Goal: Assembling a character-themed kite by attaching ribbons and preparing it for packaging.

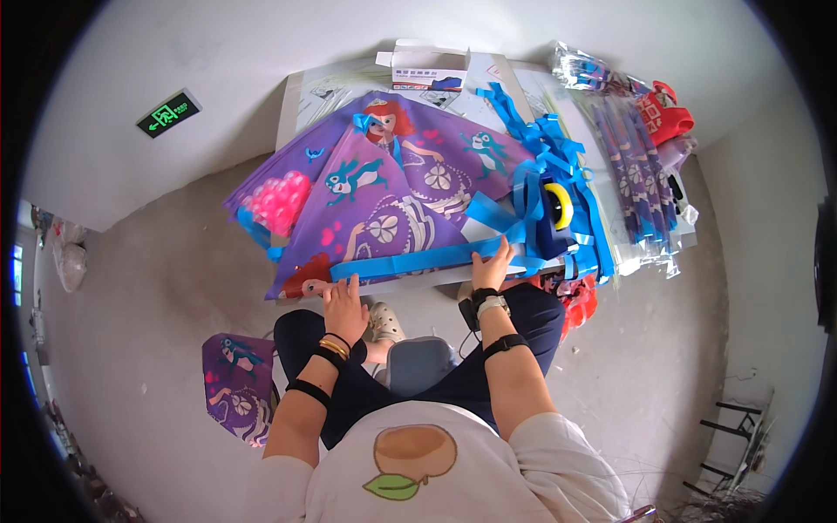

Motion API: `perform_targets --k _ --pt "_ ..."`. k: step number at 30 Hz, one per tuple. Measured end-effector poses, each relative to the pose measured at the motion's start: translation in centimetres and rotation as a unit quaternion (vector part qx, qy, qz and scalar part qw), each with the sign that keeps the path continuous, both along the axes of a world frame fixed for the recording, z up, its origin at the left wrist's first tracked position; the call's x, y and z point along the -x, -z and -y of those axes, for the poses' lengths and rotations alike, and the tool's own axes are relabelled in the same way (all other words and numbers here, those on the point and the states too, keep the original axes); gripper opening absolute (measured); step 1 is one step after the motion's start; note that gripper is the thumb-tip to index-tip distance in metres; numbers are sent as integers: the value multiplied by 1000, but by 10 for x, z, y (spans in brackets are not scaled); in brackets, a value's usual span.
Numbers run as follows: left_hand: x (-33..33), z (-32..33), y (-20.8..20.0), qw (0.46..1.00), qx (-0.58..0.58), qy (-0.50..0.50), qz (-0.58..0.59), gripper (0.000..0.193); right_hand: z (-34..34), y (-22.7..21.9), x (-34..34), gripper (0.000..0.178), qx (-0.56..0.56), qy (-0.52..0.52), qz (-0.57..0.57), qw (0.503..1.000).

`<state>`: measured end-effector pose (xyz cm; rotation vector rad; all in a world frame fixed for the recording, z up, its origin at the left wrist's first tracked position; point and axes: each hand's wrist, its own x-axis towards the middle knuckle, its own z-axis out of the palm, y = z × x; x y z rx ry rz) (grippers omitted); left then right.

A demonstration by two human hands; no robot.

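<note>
A purple kite (pixel 288 222) with cartoon princess and blue animal prints lies spread on the table, several layers stacked. Along its near edge runs a flat blue ribbon strip (pixel 410 261). My left hand (pixel 346 312) grips the strip's left end, fingers closed at the kite's near left corner. Farther right, my right hand (pixel 493 266) holds the same strip between thumb and fingers. Beyond that hand, a tangle of blue ribbons (pixel 558 157) lies around a tape dispenser (pixel 558 206) with a yellow roll.
An opened white carton (pixel 429 68) stands at the table's back. Folded purple kites in clear wrap (pixel 632 166) lie at the right, beside a red bag (pixel 667 113). Another purple printed piece (pixel 237 383) hangs low on my left. A black metal rack (pixel 732 440) stands by the right wall.
</note>
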<state>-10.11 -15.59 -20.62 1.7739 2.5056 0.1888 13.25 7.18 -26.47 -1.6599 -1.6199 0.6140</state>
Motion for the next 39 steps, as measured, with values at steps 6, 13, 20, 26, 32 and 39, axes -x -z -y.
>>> perform_targets --k 6,13,20,26,32,39 --pt "-1 4 6 1000 24 -7 -14 71 5 -11 2 83 25 -3 10 1000" --pt "2 5 -3 996 -79 -12 35 60 1 3 -7 80 3 -13 31 999" --pt "11 -8 -27 966 -231 -103 59 49 2 0 -2 80 1 -21 26 999" --pt "14 -21 -28 989 -96 91 60 52 1 5 -3 80 2 -22 32 999" --pt "13 -5 -1 999 5 46 0 66 1 7 -4 80 -42 -24 64 997" --pt "-5 -28 4 993 93 60 -35 81 -6 4 -11 82 31 -34 -4 999"
